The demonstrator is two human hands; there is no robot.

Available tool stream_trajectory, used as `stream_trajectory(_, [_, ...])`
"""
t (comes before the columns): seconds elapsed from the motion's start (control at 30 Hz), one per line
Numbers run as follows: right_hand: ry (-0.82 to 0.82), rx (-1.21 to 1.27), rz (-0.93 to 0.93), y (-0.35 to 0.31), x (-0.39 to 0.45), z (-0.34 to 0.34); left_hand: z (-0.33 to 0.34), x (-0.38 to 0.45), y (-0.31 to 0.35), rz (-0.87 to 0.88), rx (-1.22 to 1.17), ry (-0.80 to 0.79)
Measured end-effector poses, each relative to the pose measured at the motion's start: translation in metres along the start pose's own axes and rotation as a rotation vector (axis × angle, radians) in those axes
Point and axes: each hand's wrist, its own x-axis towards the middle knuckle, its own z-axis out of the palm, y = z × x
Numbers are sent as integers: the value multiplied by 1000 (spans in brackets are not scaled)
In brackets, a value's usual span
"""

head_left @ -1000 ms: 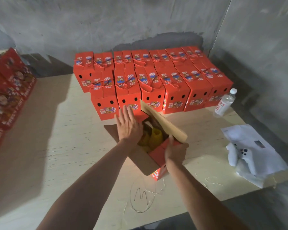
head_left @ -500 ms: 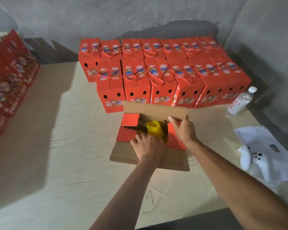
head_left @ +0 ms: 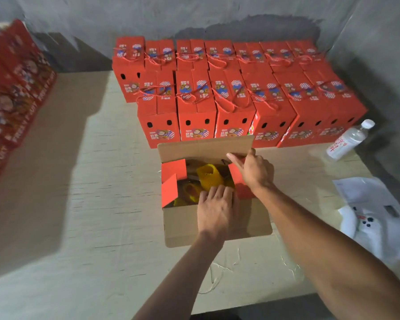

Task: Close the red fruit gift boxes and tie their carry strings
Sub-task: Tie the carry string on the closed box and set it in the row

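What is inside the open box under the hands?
The open box holds fruit in yellow foam netting. The left hand and right hand cover part of it, and the red side flaps hide the edges. The count is unclear.

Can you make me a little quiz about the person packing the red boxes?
1. True or false: the open box in front of the person already has its top flaps folded shut.
2. What is the right hand holding? A) the water bottle B) the far flap of the open box C) a red string
3. What colour is the foam netting around the fruit inside the open box?

Key:
1. False. The flaps stand open and the fruit shows.
2. B. Its fingers pinch the far flap's edge, while the left hand rests on the near flap.
3. Yellow.
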Motion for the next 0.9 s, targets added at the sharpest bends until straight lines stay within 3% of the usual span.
stream_trajectory(0.17, [-23, 118, 13, 1, 0, -2, -17, 12, -18, 87, -115, 299])
stream_trajectory(0.33, [64, 230, -16, -1, -10, -17, -48, 30, -44, -249, -114, 424])
stream_trajectory(0.4, [90, 276, -46, 0, -12, -20, -58, 34, -47, -296, -81, 451])
stream_trajectory(0.6, [22, 254, -31, 3, -5, -10, -79, 22, -49, -510, -2, 441])
stream_trajectory(0.73, [48, 286, -49, 6, -3, -4, -79, 25, -62, -485, -332, 253])
stream_trajectory(0.83, [72, 288, -51, 8, -3, -2, -67, 32, -64, -643, -691, 170])
stream_trajectory(0.9, [89, 292, -56, 7, -2, 0, -54, 34, -68, -669, -608, 130])
